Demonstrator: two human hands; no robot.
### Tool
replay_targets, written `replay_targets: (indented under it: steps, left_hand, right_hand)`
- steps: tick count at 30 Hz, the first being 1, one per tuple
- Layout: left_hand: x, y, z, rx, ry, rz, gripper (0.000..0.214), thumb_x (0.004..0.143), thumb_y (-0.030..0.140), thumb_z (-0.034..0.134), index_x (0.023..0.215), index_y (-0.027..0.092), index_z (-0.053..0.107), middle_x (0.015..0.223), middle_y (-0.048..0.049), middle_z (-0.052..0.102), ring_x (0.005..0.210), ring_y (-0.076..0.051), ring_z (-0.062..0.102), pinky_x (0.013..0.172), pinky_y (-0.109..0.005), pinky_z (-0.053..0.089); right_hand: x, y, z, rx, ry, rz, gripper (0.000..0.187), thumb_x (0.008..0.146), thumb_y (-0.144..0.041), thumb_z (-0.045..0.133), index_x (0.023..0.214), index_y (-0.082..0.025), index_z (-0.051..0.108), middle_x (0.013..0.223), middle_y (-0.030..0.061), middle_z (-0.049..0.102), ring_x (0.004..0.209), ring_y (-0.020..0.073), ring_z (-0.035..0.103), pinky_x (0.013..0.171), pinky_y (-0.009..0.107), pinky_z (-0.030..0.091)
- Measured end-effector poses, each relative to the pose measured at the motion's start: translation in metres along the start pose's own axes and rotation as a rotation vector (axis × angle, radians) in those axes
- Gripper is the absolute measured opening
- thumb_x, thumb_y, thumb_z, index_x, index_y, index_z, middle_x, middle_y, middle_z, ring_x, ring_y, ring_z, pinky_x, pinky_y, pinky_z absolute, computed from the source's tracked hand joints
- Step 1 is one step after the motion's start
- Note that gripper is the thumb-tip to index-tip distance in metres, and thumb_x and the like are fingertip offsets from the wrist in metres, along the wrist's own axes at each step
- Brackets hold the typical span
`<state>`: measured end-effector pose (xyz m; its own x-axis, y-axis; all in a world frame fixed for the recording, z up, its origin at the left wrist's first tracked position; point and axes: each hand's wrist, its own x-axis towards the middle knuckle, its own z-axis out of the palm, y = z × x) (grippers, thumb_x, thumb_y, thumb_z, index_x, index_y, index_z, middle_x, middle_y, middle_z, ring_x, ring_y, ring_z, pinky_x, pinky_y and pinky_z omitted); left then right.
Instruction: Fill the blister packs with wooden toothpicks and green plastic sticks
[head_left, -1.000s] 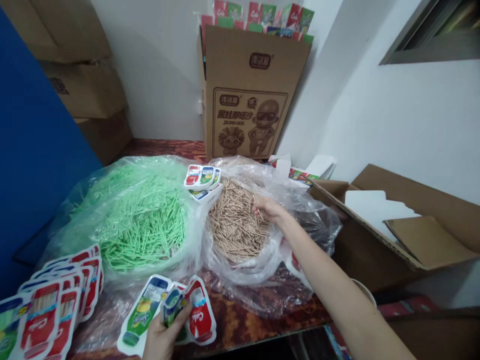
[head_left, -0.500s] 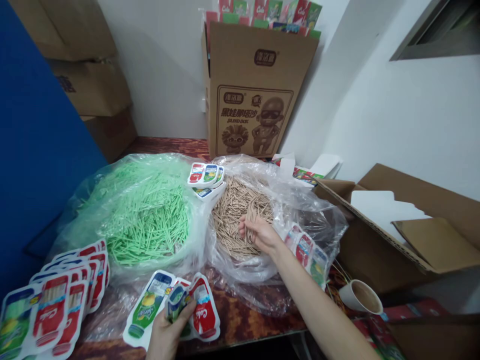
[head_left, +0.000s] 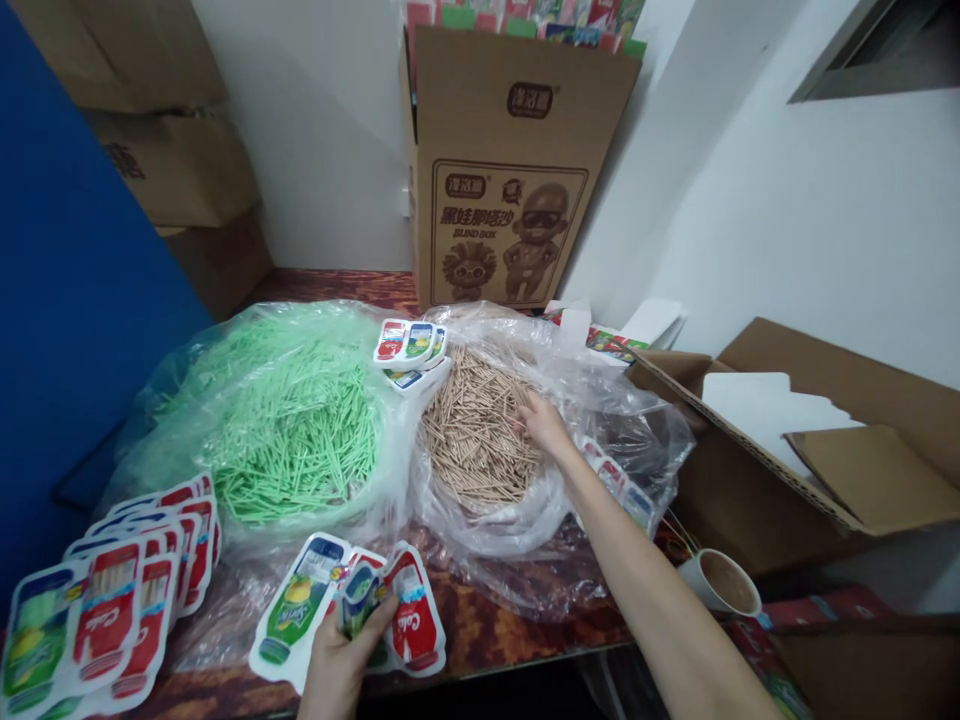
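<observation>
The left hand (head_left: 341, 655) is near the front edge of the worktop (head_left: 484, 635), with its thumb and fingers pinched tight on some bright Cola and Sprite cards (head_left: 296, 605). The right hand (head_left: 544, 422) is at the right side of a big heap of brown sticks (head_left: 476, 440) in an open, clear bag (head_left: 480, 535), but I cannot tell if its bent fingers hold any. Green sticks (head_left: 300, 440) sit left of the brown ones, with a pile of filled packs (head_left: 109, 615) in front.

Brown sticks (head_left: 472, 440) lie open from above (loose film (head_left: 491, 535) rings them), the tall carton (head_left: 499, 130) blocking behind.
</observation>
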<state>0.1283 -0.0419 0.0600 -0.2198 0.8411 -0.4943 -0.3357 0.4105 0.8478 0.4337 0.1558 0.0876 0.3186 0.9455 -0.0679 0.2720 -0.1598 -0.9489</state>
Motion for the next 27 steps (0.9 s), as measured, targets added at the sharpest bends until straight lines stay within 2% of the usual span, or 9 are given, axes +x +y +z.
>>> replay_targets:
  steps: [3,6,8,10,12,15,18,21,27]
  left_hand:
    - [0.001,0.0,0.0,-0.018,0.008,-0.002,0.046,0.045,0.038,0.088,0.081,0.014,0.075,0.074,-0.0053,0.077,0.068,-0.025,0.071,0.062,-0.029,0.058]
    - [0.009,0.001,-0.008,-0.019,0.006,-0.021,0.045,0.045,0.036,0.089,0.081,0.013,0.075,0.073,-0.0052,0.077,0.066,-0.023,0.071,0.06,-0.028,0.057]
    - [0.016,0.001,-0.015,-0.042,0.005,-0.02,0.045,0.046,0.034,0.089,0.082,0.012,0.074,0.073,-0.0051,0.076,0.065,-0.023,0.071,0.06,-0.028,0.058]
    - [0.023,0.003,-0.022,-0.092,0.026,0.011,0.046,0.047,0.032,0.089,0.085,0.013,0.073,0.076,-0.0046,0.077,0.064,-0.022,0.071,0.062,-0.029,0.059]
    - [0.028,0.006,-0.029,-0.148,0.056,0.042,0.046,0.048,0.029,0.089,0.089,0.013,0.073,0.078,-0.0042,0.077,0.065,-0.022,0.072,0.063,-0.03,0.059]
    - [0.03,0.012,-0.035,-0.183,0.078,0.055,0.04,0.05,0.029,0.089,0.084,0.013,0.073,0.076,-0.0043,0.077,0.062,-0.021,0.071,0.061,-0.03,0.059]
    - [0.028,0.016,-0.038,-0.185,0.076,0.077,0.037,0.05,0.029,0.089,0.08,0.012,0.073,0.072,-0.0038,0.076,0.058,-0.021,0.071,0.059,-0.031,0.059]
    - [0.026,0.014,-0.037,-0.185,0.08,0.093,0.039,0.05,0.031,0.089,0.081,0.012,0.073,0.07,-0.0036,0.076,0.06,-0.023,0.071,0.06,-0.033,0.06]
    - [0.027,0.004,-0.036,-0.205,0.073,0.066,0.036,0.054,0.028,0.088,0.082,0.013,0.072,0.076,-0.0039,0.077,0.062,-0.021,0.071,0.061,-0.03,0.059]
  right_hand:
    - [-0.003,-0.008,-0.006,0.009,0.012,-0.027,0.007,0.075,-0.018,0.052,0.08,-0.021,0.056,0.064,-0.0015,0.064,0.053,0.0138,0.06,0.05,0.021,0.042]
    - [-0.028,-0.014,0.008,0.058,-0.028,-0.017,0.012,0.08,-0.026,0.05,0.091,-0.021,0.055,0.067,-0.0001,0.066,0.059,0.0161,0.063,0.056,0.025,0.047]
    - [-0.06,-0.012,0.027,0.15,-0.133,-0.002,0.021,0.081,-0.031,0.052,0.1,-0.021,0.055,0.07,0.0,0.067,0.061,0.0161,0.065,0.06,0.027,0.05]
    - [-0.101,-0.006,0.051,0.397,-0.386,0.043,0.034,0.079,-0.034,0.06,0.108,-0.018,0.055,0.072,0.0014,0.068,0.063,0.0169,0.065,0.064,0.03,0.051]
    - [-0.142,0.005,0.074,0.51,-0.526,0.115,0.032,0.078,-0.037,0.064,0.103,-0.017,0.059,0.071,0.0025,0.068,0.063,0.0171,0.064,0.064,0.031,0.05]
    - [-0.19,0.026,0.099,0.491,-0.476,0.058,0.018,0.084,-0.036,0.059,0.091,-0.019,0.061,0.077,0.0025,0.068,0.074,0.0178,0.065,0.078,0.034,0.049]
    - [-0.214,0.045,0.11,0.307,-0.387,-0.067,0.013,0.087,-0.028,0.053,0.088,-0.02,0.063,0.087,0.003,0.067,0.087,0.0183,0.062,0.085,0.033,0.045]
    - [-0.221,0.056,0.112,0.181,-0.363,-0.131,0.014,0.089,-0.025,0.049,0.09,-0.021,0.063,0.09,0.0031,0.066,0.088,0.0186,0.061,0.082,0.031,0.045]
    - [-0.223,0.064,0.113,0.165,-0.364,-0.147,0.015,0.091,-0.024,0.048,0.09,-0.022,0.062,0.089,0.003,0.066,0.088,0.0187,0.062,0.082,0.03,0.046]
